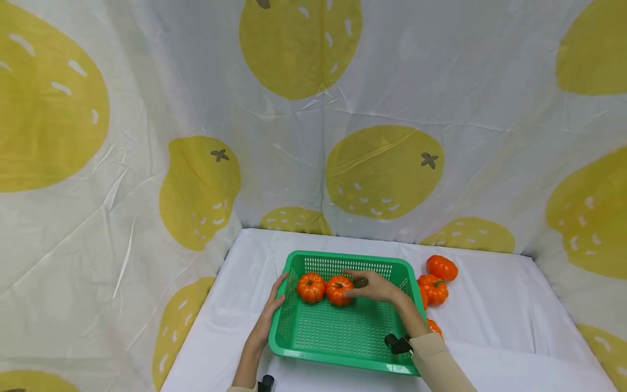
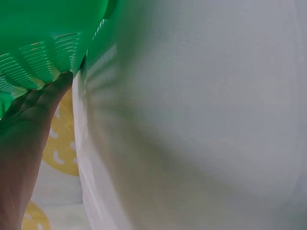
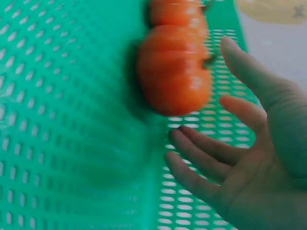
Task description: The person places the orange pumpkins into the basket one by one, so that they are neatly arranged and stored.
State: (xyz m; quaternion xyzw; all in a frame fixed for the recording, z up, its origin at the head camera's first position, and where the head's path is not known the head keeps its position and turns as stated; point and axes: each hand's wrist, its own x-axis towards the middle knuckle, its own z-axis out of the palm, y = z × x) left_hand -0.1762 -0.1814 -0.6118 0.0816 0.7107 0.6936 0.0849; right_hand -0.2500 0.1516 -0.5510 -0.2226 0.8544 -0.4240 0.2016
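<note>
A green perforated plastic basket (image 1: 343, 353) stands on the white-covered table. Inside it, two small ribbed orange pumpkins with green stems sit side by side near the back: the left pumpkin (image 1: 311, 287) and the right pumpkin (image 1: 338, 289). My right hand (image 1: 374, 287) is over the basket beside the right pumpkin. In the right wrist view its fingers are spread, with a gap to the nearer pumpkin (image 3: 173, 72). At the basket's left side is my left hand (image 1: 266, 321); its extended fingers rest against the outer wall in the left wrist view, where the thumb is hidden.
More orange pumpkins lie just right of the basket, among them one at the back (image 1: 442, 268) and one in front of it (image 1: 433, 289); the basket and right arm partly cover others. A lemon-patterned cloth (image 1: 284, 179) hangs behind and along the sides of the table (image 1: 499, 305).
</note>
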